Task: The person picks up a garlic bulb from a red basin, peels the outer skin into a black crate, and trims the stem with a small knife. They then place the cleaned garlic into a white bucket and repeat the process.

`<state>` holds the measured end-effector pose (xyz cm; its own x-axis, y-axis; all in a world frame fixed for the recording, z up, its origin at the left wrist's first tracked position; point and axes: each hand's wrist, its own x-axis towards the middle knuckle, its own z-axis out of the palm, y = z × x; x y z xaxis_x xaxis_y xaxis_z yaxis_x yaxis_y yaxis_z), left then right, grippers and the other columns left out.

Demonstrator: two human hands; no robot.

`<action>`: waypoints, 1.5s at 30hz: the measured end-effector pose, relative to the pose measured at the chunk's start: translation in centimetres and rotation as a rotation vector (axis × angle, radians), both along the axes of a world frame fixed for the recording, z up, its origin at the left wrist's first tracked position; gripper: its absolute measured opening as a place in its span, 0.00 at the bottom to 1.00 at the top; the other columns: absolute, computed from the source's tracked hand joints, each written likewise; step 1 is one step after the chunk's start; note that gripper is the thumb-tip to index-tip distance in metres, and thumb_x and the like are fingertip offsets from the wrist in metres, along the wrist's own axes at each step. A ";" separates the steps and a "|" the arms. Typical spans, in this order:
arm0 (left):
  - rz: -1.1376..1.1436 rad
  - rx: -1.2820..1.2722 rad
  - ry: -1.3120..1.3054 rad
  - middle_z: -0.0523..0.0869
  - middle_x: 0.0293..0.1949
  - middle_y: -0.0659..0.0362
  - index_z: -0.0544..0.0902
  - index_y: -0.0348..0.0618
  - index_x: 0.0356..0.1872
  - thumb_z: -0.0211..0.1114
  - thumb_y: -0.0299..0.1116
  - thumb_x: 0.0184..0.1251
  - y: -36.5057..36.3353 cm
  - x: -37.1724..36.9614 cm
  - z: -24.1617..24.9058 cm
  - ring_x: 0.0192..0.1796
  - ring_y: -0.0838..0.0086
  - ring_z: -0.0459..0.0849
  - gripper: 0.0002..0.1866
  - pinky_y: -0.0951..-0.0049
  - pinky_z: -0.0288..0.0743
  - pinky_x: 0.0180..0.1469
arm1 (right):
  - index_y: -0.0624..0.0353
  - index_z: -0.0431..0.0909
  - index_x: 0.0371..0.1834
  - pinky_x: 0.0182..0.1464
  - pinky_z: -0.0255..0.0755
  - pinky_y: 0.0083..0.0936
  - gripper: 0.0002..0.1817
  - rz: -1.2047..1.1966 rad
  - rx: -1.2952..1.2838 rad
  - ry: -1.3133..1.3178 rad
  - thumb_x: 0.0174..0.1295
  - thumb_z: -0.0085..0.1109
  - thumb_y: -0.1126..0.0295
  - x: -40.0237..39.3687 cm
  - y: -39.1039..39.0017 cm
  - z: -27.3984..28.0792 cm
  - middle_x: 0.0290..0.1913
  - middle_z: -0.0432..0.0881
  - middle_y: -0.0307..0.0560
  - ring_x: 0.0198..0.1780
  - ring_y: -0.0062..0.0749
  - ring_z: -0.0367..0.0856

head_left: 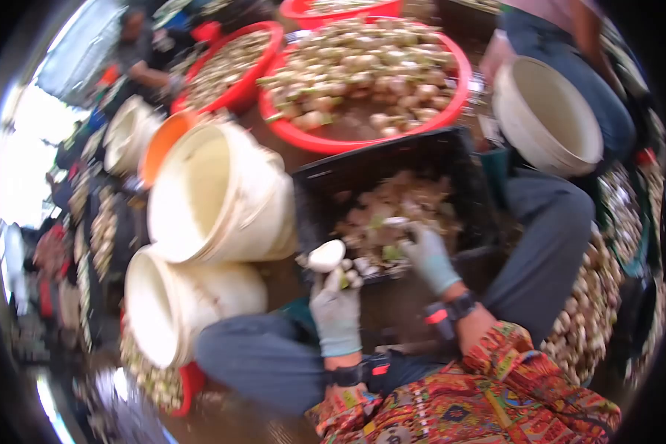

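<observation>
My left hand (335, 311), in a pale glove, is closed around a white garlic bulb (326, 256) at the near left corner of a black crate (392, 159). Small pale pieces lie beside its fingers. My right hand (431, 259), gloved too, is over the crate with its fingers curled. A small whitish thing (396, 221) shows at its fingertips; blur hides what it is and whether it is gripped. Papery garlic skins (399, 196) and bits of green stalk lie in the crate.
A red tub (462, 81) heaped with garlic stands beyond the crate. White buckets (233, 214) lie tipped on the left, near an orange bucket (155, 152). Another white bucket (507, 111) is at right beside a person (544, 37). Garlic (584, 318) is piled right of my knee.
</observation>
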<state>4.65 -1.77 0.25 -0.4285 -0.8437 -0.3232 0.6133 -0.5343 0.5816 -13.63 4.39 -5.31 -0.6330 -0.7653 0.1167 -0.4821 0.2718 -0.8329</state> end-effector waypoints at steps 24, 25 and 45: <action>-0.890 -0.861 -1.130 0.78 0.57 0.52 0.70 0.41 0.64 0.63 0.33 0.62 -26.9 -28.4 -0.9 0.51 0.68 0.79 0.28 0.70 0.75 0.50 | 0.64 0.75 0.48 0.43 0.74 0.41 0.15 -0.114 0.061 -0.640 0.64 0.54 0.65 -1.6 -0.9 0.0 0.36 0.81 0.63 0.41 0.58 0.80; -0.974 -1.047 -1.182 0.76 0.59 0.52 0.66 0.41 0.68 0.64 0.33 0.59 -28.5 -30.0 -3.4 0.54 0.67 0.78 0.33 0.69 0.74 0.52 | 0.63 0.75 0.48 0.43 0.74 0.41 0.15 -0.110 0.046 -0.670 0.64 0.54 0.64 -1.8 -1.1 0.5 0.36 0.81 0.62 0.41 0.57 0.81; -0.475 -0.115 -0.856 0.79 0.24 0.61 0.77 0.41 0.45 0.53 0.57 0.70 -6.6 -9.5 3.0 0.17 0.82 0.70 0.26 0.83 0.58 0.15 | 0.48 0.52 0.74 0.33 0.72 0.43 0.30 0.232 -0.256 -0.291 0.70 0.46 0.58 -2.7 1.1 4.8 0.33 0.82 0.57 0.30 0.54 0.80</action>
<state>-4.85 -8.38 3.27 -0.3901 -0.6901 -0.6095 -0.3031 -0.5288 0.7928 -16.37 5.50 -0.54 -0.4823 -0.8607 0.1633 -0.2420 -0.0483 -0.9691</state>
